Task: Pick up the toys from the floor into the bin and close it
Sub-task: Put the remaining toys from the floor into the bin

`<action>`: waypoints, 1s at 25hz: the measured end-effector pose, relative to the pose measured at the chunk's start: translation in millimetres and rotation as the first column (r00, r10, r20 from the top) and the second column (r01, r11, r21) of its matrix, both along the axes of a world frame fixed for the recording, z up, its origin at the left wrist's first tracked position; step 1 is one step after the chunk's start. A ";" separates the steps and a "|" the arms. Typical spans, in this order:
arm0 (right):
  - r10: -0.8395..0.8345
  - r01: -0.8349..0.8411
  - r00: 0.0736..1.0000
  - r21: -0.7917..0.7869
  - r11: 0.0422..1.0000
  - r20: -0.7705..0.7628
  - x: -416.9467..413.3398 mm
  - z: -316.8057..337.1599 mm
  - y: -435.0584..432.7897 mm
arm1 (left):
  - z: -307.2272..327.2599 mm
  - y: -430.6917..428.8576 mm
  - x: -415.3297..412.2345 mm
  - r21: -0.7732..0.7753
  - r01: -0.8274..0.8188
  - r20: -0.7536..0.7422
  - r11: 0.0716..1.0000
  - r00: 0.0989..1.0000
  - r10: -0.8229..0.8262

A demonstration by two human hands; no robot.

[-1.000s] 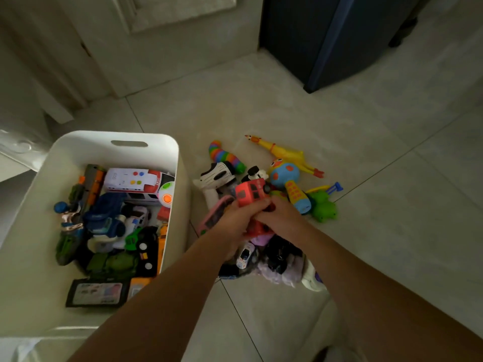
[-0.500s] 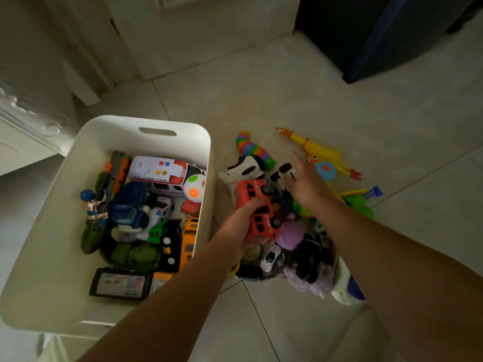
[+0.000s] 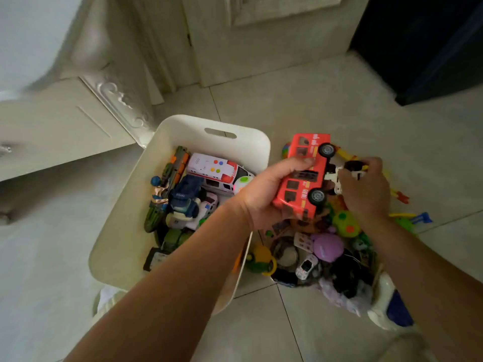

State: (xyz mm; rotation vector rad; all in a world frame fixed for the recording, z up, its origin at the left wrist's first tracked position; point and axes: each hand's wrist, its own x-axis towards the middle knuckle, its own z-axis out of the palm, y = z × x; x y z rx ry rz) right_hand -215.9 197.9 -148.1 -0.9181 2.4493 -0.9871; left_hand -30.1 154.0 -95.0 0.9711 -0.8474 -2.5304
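Conceivably the red bus (image 3: pixel 303 176), a glossy boxy toy with black wheels, tipped on its side in the left hand (image 3: pixel 264 197) clamped around it just right of the white bin (image 3: pixel 183 129), could slip while the right hand (image 3: pixel 366 189) pinches a black-and-white toy (image 3: pixel 352 169).

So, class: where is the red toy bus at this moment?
In the head view, the red toy bus is held in the left hand, just right of the white bin, above the floor pile.
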 end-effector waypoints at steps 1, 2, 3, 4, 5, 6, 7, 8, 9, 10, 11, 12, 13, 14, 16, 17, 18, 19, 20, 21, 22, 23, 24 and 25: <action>0.007 -0.004 1.000 -0.084 0.996 0.027 9.4 17.5 -3.2 | 6.9 -8.6 19.7 -0.015 -0.012 -0.014 1.000 1.000 0.012; 0.033 -0.024 0.998 -0.171 0.985 0.049 20.7 34.8 -7.4 | 10.7 -16.5 41.3 -0.040 -0.037 -0.013 0.998 0.999 0.037; 0.062 -0.044 0.996 -0.256 0.966 0.066 33.4 51.4 -11.8 | 11.8 -23.1 62.2 -0.071 -0.078 0.025 0.994 0.997 0.080; 0.094 -0.059 0.992 -0.341 0.938 0.086 47.0 66.2 -17.5 | 7.7 -30.6 82.3 -0.093 -0.127 0.089 0.988 0.987 0.136; 0.130 -0.075 0.986 -0.412 0.908 0.107 61.2 78.5 -23.5 | 4.0 -35.9 99.6 -0.099 -0.185 0.168 0.978 0.965 0.200; 0.171 -0.093 0.976 -0.457 0.884 0.132 75.8 89.0 -29.0 | -3.5 -39.8 113.4 -0.090 -0.241 0.276 0.966 0.926 0.257; 0.213 -0.117 0.965 -0.476 0.872 0.153 90.4 95.6 -35.0 | -11.3 -41.0 124.8 -0.061 -0.281 0.373 0.958 0.884 0.283; 0.252 -0.149 0.954 -0.473 0.868 0.163 103.1 98.3 -40.6 | -22.3 -40.6 132.0 -0.036 -0.306 0.457 0.951 0.841 0.289; 0.292 -0.190 0.942 -0.455 0.870 0.167 115.2 99.2 -45.0 | -32.7 -38.5 133.4 -0.017 -0.326 0.527 0.945 0.801 0.285; 0.330 -0.230 0.929 -0.435 0.870 0.168 125.9 97.5 -49.0 | -43.7 -36.2 131.4 -0.005 -0.329 0.583 0.944 0.766 0.270; 0.359 -0.263 0.918 -0.421 0.868 0.167 134.0 93.7 -52.8 | -54.8 -36.0 126.2 -0.013 -0.331 0.627 0.944 0.732 0.265; 0.376 -0.283 0.911 -0.410 0.867 0.166 140.8 88.5 -56.7 | -65.8 -36.7 119.8 -0.046 -0.336 0.662 0.941 0.695 0.281; 0.386 -0.297 0.908 -0.396 0.869 0.164 145.5 83.7 -59.0 | -71.1 -36.2 110.0 -0.101 -0.329 0.697 0.939 0.650 0.303; 0.393 -0.310 0.905 -0.382 0.871 0.161 147.8 78.8 -61.3 | -79.8 -37.7 101.1 -0.166 -0.292 0.744 0.942 0.589 0.314; 0.406 -0.341 0.902 -0.340 0.876 0.144 149.7 69.7 -65.4 | -89.4 -37.4 88.1 -0.256 -0.202 0.816 0.945 0.479 0.324; 0.423 -0.368 0.896 -0.309 0.877 0.134 149.8 65.5 -67.8 | -93.1 -35.7 85.5 -0.289 -0.182 0.807 0.940 0.483 0.341; 0.445 -0.401 0.887 -0.270 0.875 0.124 149.8 62.0 -69.5 | -97.2 -33.5 85.5 -0.307 -0.161 0.784 0.938 0.516 0.346; 0.467 -0.434 0.877 -0.226 0.872 0.115 150.2 59.7 -70.6 | -98.4 -31.2 87.5 -0.301 -0.130 0.774 0.945 0.545 0.322; 0.489 -0.467 0.866 -0.179 0.866 0.108 150.7 57.4 -71.9 | -101.4 -30.6 92.3 -0.286 -0.101 0.780 0.953 0.553 0.292; 0.506 -0.491 0.857 -0.138 0.860 0.098 151.5 56.2 -72.4 | -103.8 -31.6 97.8 -0.258 -0.081 0.791 0.963 0.554 0.259; 0.517 -0.507 0.851 -0.110 0.855 0.090 152.9 55.1 -72.3 | -103.0 -30.8 103.0 -0.238 -0.076 0.792 0.968 0.562 0.238; 0.522 -0.514 0.849 -0.097 0.852 0.086 154.2 54.5 -71.6 | -100.6 -29.0 105.1 -0.233 -0.081 0.788 0.969 0.569 0.237; 0.527 -0.520 0.846 -0.095 0.849 0.082 155.2 54.4 -70.4 | -98.4 -27.4 106.4 -0.258 -0.047 0.793 0.965 0.561 0.239; 0.532 -0.525 0.843 -0.092 0.846 0.077 156.3 54.2 -68.6 | -96.7 -26.4 107.0 -0.305 0.027 0.818 0.952 0.520 0.247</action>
